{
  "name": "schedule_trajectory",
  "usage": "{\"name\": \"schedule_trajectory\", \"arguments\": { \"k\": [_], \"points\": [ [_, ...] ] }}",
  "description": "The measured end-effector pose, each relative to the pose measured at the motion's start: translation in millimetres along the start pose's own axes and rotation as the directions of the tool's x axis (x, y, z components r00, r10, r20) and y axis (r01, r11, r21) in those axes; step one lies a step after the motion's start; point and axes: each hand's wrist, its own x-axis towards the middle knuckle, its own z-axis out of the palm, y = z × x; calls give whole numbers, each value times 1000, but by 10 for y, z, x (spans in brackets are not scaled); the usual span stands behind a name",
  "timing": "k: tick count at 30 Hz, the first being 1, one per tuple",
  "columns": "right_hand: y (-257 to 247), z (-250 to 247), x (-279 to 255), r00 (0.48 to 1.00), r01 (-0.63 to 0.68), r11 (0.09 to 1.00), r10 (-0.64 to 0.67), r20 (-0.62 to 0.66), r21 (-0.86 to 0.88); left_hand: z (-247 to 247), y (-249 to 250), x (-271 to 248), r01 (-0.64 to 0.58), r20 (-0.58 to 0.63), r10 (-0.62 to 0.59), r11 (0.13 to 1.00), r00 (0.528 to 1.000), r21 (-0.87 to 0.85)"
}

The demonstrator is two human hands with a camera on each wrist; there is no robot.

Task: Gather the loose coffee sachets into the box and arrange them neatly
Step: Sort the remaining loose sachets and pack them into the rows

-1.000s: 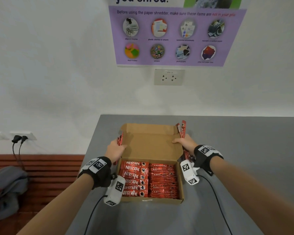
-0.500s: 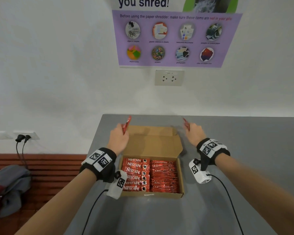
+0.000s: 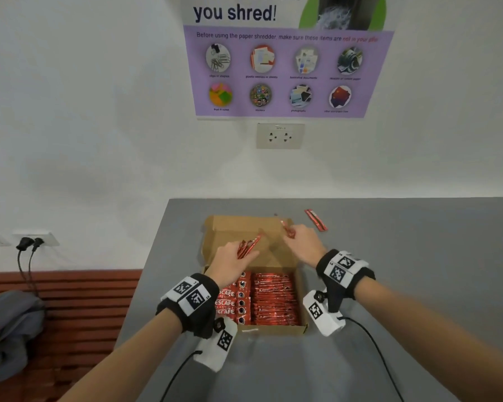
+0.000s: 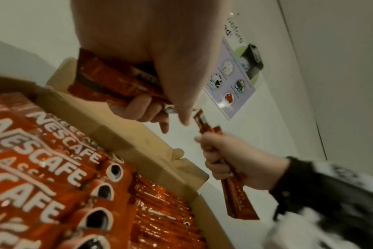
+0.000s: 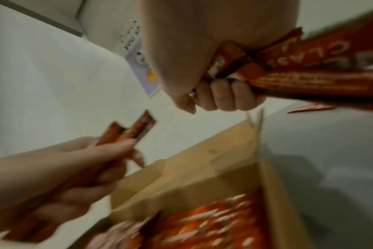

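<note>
Both hands have come inward from the table's far side and now hover over the box's (image 3: 301,303) raised lid, each with a bunch of sachets. Left hand (image 3: 234,264) is clenched round its sachets (image 3: 249,246); their long axis slants up and away to the right, free ends pointing toward the wall. Right hand (image 3: 304,245) is fisted round its own sachets (image 3: 288,230), with the long axis tilted up and to the left, so the two bundles lean toward each other above the lid. The left wrist view shows the right hand's bundle (image 4: 237,195) sticking out of both ends of the fist.

Inside the box, packed sachets (image 3: 273,297) lie in two columns, each with its long axis running left to right; the left column shows the printed name, the right one shiny backs. One loose sachet (image 3: 315,219) lies flat on the grey table (image 3: 418,271) beyond the box's right far corner, slanting from far-left to near-right.

On the wall behind hang a purple poster (image 3: 285,71) and a socket (image 3: 280,136). The upright lid stands between the hands and the table's far edge.
</note>
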Motion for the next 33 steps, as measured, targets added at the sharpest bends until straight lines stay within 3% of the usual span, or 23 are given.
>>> {"name": "schedule_trajectory", "arguments": {
  "k": [4, 8, 10, 12, 18, 22, 24, 27, 30, 33],
  "points": [
    [422, -241, 447, 981, -169, 980, 156, -114, -105, -2, 13, 14, 9, -23, -11, 997, 1000, -81],
    [728, -316, 737, 954, -297, 914, 275, -117, -278, -25, 87, 85, 26, 141, -19, 999, 990, -47],
    [807, -276, 827, 955, -295, 893, 271, -116, -339, -33, 131, 140, 43, 180, -36, 999, 983, -33],
    [853, -218, 897, 956, -293, 879, 271, -111, -376, -25, 151, 199, 38, 146, -33, 999, 989, -33],
    [888, -91, 987, 956, -294, 888, 268, -122, -353, 60, 129, 282, 39, 125, -23, 991, 992, -130],
    [794, -97, 917, 971, -225, 895, 237, -18, -385, 74, 118, 274, 1, 159, 23, 988, 987, -153],
    [743, -196, 835, 970, -236, 911, 240, -32, -337, 55, 107, 261, -12, 177, 37, 990, 984, -142],
    [562, -392, 648, 971, -201, 974, 184, -154, -107, 13, 78, 233, -25, 199, 35, 998, 979, -54],
    [199, -390, 260, 1000, 23, 996, -22, -7, 85, -17, 59, 179, -51, 181, 53, 999, 982, -16],
    [-103, -259, -117, 976, 104, 974, -139, 170, 200, -43, 79, 118, -72, 153, 82, 995, 985, -70]
  ]
}}
